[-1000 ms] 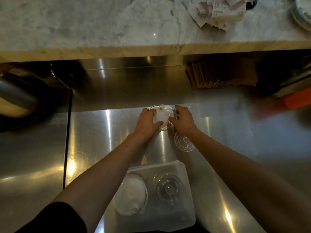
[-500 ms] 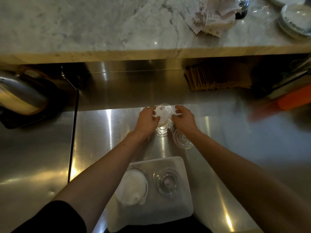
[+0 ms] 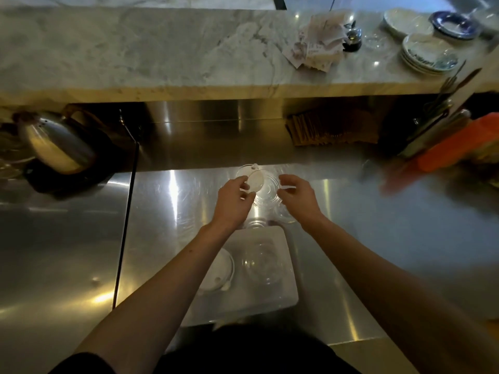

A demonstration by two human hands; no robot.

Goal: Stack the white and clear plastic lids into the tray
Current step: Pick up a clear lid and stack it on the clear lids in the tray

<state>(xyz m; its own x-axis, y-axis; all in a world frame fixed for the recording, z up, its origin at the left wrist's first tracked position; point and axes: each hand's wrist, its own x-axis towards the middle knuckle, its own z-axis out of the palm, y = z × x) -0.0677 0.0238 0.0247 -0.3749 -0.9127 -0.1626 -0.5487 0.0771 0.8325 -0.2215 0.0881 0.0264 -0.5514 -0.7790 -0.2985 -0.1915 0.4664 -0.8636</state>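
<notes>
My left hand pinches a white plastic lid by its near edge, tilted up over the steel counter. My right hand grips the right rim of a clear plastic lid lying just behind the white one. More clear lids lie on the counter beneath my hands. Close to my body sits a translucent white tray. It holds a stack of white lids on its left, partly hidden by my left forearm, and a stack of clear lids on its right.
A marble shelf runs across the back with paper slips and stacked plates. Brown paper sleeves stand under it. A metal kettle sits at left, an orange object and utensils at right.
My hands have drawn slightly apart, separating the white lid in my left hand from the clear lid in my right. The camera view has shifted back, showing more of the shelf.
</notes>
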